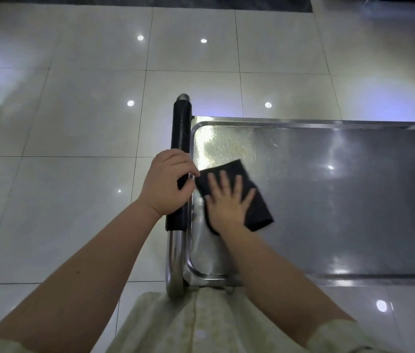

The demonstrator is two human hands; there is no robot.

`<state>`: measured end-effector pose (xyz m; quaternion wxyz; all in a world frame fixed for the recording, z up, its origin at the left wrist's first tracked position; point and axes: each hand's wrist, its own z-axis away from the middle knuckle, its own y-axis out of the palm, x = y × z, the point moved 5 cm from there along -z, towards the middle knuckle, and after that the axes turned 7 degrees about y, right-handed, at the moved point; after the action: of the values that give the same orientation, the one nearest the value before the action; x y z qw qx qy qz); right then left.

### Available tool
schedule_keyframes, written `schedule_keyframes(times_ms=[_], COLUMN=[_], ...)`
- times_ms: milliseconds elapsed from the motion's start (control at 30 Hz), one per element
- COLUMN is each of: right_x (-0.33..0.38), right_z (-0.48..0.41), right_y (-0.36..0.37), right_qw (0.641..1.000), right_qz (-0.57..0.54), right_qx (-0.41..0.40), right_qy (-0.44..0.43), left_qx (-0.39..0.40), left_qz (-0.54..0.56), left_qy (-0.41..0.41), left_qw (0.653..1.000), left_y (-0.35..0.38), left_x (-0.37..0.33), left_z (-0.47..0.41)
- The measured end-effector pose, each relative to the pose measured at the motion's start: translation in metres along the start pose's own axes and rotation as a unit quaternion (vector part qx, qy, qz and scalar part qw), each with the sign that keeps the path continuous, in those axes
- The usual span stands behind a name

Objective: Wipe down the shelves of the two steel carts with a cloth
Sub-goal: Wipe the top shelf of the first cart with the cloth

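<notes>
We curl our left hand (167,183) around the padded handle (179,159), probably to steady the cart, while our right hand (226,202), fingers spread flat, presses the dark cloth (237,192) onto the top shelf (328,200) near its handle end

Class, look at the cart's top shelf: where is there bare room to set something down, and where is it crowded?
Free: the wide stretch of shelf right of the cloth, between its far and near edges. Crowded: the left end, where the right hand presses the cloth and the left hand grips the handle.
</notes>
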<state>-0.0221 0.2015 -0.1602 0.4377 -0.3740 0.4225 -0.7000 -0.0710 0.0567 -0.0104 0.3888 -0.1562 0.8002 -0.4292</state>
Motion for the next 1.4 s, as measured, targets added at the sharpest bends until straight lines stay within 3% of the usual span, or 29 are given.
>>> schedule_keyframes(times_ms=[100,400,467,633,700,767,833,1000,1133,1233,1333,1400], right_x=[0.048,0.019,-0.017,-0.168,-0.187,-0.162,-0.108,0.035,0.018,-0.061,-0.139,-0.145], right_z=[0.014,-0.017,-0.044,-0.098,-0.107,-0.114,-0.119,-0.085,-0.086,-0.121,-0.143,-0.151], right_y=[0.015,-0.006,-0.022,-0.07,-0.077,-0.077,-0.069,-0.029,-0.034,-0.061,-0.087,-0.093], right_qw=[0.995,0.996,0.999,0.979,0.966,0.963,0.976,0.998,0.989,0.999,0.98,0.966], right_qz=[0.024,0.026,0.026,-0.001,-0.026,-0.037,-0.027,0.044,0.061,0.034,-0.022,-0.046], right_qx=[0.03,0.014,0.005,-0.026,-0.017,-0.021,-0.026,0.019,0.023,-0.01,-0.013,-0.007], right_qy=[-0.094,-0.082,-0.041,0.201,0.256,0.266,0.214,-0.051,-0.134,0.013,0.195,0.253], left_qx=[0.041,0.107,0.099,0.081,0.078,0.076,0.073,0.085,0.132,0.121,0.097,0.083], left_qz=[-0.037,-0.084,-0.066,-0.045,-0.048,-0.059,-0.061,-0.105,-0.076,-0.049,-0.038,-0.031], left_qy=[0.004,-0.048,-0.048,-0.039,-0.042,-0.038,-0.035,-0.011,-0.056,-0.077,-0.083,-0.087], left_qw=[0.998,0.99,0.992,0.995,0.995,0.995,0.995,0.991,0.987,0.988,0.991,0.992], left_y=[-0.003,0.007,0.006,0.008,0.009,0.01,0.011,0.01,0.014,0.016,0.017,0.016], left_x=[-0.001,0.018,0.025,0.028,0.029,0.03,0.029,0.023,0.03,0.033,0.035,0.037], left_z=[-0.007,-0.082,-0.086,-0.081,-0.081,-0.081,-0.08,-0.08,-0.082,-0.081,-0.08,-0.079])
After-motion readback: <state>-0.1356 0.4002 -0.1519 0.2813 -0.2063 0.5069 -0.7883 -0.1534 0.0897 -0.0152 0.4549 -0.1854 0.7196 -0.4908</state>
